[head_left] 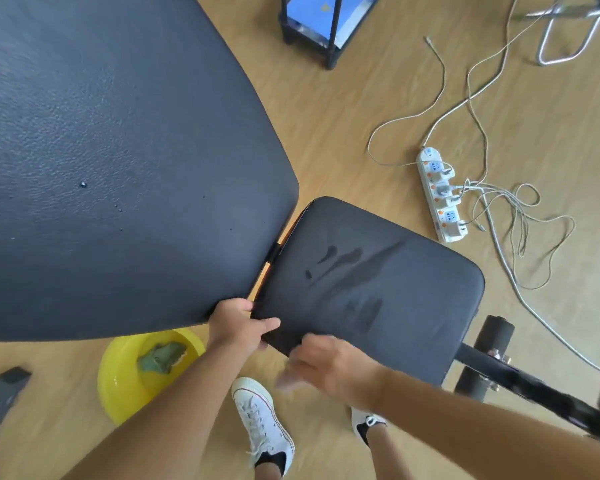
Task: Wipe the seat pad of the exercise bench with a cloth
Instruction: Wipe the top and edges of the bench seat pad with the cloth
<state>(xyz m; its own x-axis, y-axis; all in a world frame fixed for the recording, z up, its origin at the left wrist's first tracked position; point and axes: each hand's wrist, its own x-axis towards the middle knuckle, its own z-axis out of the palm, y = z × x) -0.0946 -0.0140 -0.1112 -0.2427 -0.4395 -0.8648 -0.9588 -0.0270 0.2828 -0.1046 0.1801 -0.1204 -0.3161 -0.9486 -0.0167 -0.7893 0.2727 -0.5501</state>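
The black seat pad of the bench lies right of centre, with dark wet streaks across its middle. The large black back pad fills the upper left. My left hand grips the near left corner of the seat pad, thumb on top. My right hand is blurred at the pad's near edge, fingers spread and pointing left, holding nothing. A green cloth lies crumpled in a yellow basin on the floor, left of my left arm.
A white power strip with plugs and tangled white cables lies on the wooden floor to the right. Black foam rollers and the bench frame sit at lower right. A black rack stands at the top. My white shoes are below.
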